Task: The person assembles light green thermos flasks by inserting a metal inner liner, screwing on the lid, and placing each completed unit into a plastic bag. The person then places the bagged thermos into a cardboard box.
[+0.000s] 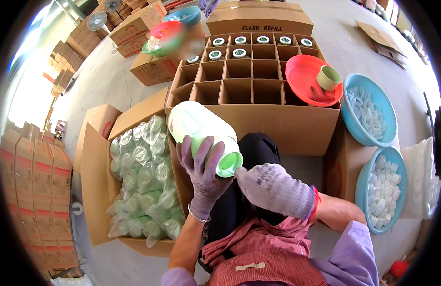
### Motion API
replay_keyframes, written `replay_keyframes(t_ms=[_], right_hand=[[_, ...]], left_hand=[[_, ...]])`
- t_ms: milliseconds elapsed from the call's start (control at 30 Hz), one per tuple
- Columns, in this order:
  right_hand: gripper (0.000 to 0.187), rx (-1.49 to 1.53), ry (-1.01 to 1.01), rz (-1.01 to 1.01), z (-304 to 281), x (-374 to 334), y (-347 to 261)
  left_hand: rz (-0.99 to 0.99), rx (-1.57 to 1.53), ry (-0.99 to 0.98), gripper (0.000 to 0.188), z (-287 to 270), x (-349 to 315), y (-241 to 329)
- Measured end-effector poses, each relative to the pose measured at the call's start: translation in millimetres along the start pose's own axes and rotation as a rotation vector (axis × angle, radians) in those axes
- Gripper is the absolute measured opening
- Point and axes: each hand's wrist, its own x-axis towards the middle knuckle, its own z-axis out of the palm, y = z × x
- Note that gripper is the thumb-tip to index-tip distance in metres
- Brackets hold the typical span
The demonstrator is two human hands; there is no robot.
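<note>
A pale green flask (194,121) lies tilted above my lap, its open mouth facing right and toward me. My left hand (201,174), in a grey-purple glove, is wrapped round its neck end and is shut on it. At the rim of the mouth is my right hand (277,190), gloved the same way. Its fingers are closed at the rim; anything between them is hidden. Beyond the flask stands a divided carton (249,114), with several white-capped flasks (239,53) in its far compartments.
To the left, an open carton (99,190) holds several plastic-wrapped green pieces (146,181). A red tray (299,71) with a green cup (328,78) rests on the divided carton's right corner. At right are blue basins of clear rings (368,114) and white caps (383,190).
</note>
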Motion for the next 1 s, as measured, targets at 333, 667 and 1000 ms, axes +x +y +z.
replay_keyframes(t_ms=[333,667,1000], right_hand=[[0.018,0.722,0.15,0.106,-7,-4,-14],[0.018,0.346,0.632,-0.156,32,22,-18],[0.02,-0.316,0.581,-0.218,28,9,-17]], left_hand=[[-0.134,-0.125,0.011,0.072,-10,9,-8],[-0.11,-0.16,-0.043,0.047,-7,11,6],[-0.102,-0.123,0.051,0.067,2,18,-6]])
